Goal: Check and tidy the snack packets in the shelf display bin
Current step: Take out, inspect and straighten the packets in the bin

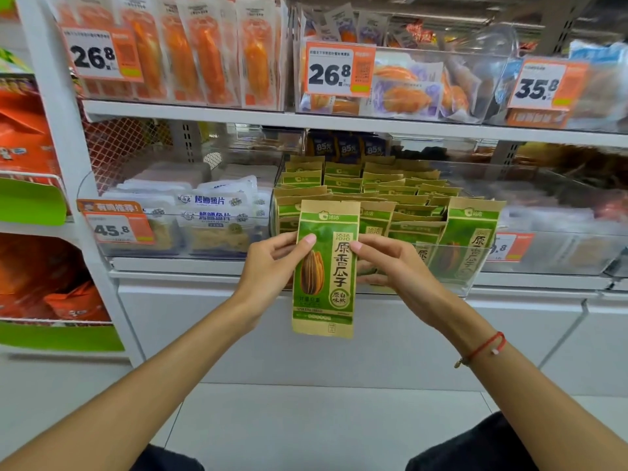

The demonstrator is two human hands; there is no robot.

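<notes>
Both grips pinch one green-and-tan paper sunflower-seed packet [324,266]: left hand [272,263], right hand [390,263]. Held upright before clear plastic bin [475,266] rim, above white shelf [204,263] edge.

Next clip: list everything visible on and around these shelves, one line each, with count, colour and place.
held packet: one, green and tan, in front of the bin.
green packets: many, rows in the clear bin.
white fish packets: several, lower shelf, left bin.
orange packets: a row, top shelf, left.
price tags: five, orange and white, on the bin fronts.
red bracelet: one, right wrist.
left hand: pinch grip on the packet's left edge.
right hand: pinch grip on its right edge.
</notes>
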